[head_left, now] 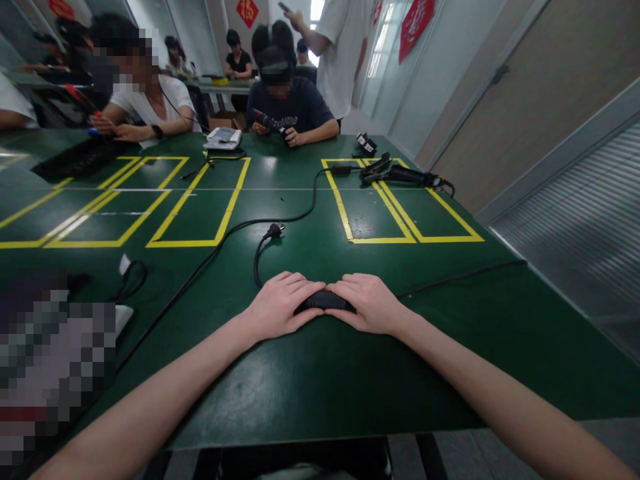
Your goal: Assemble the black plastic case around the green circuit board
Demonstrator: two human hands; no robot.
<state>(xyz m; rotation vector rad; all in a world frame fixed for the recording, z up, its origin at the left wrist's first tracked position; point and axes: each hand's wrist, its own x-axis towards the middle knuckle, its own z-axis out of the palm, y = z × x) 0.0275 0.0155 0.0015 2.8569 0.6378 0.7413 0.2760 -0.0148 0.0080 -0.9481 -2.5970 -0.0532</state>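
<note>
A black power adapter [326, 301] lies low over the green table in front of me. My left hand [285, 303] grips its left end and my right hand [369, 303] its right end. The thumbs run along the near side with the fingers over the far side, so both ends of the adapter are covered. From beside my left hand a thick black cord curves up to a plug [274, 231] lying on the table. A thinner black cable [465, 272] stretches from behind my right hand towards the table's right edge.
Yellow tape rectangles [233, 200] mark the green table [310, 387]. A long black cable [210, 257] crosses it diagonally. Black corded tools [405, 175] and a small black-and-white object [367, 143] sit at the far right. People work opposite, near a white device [223, 139].
</note>
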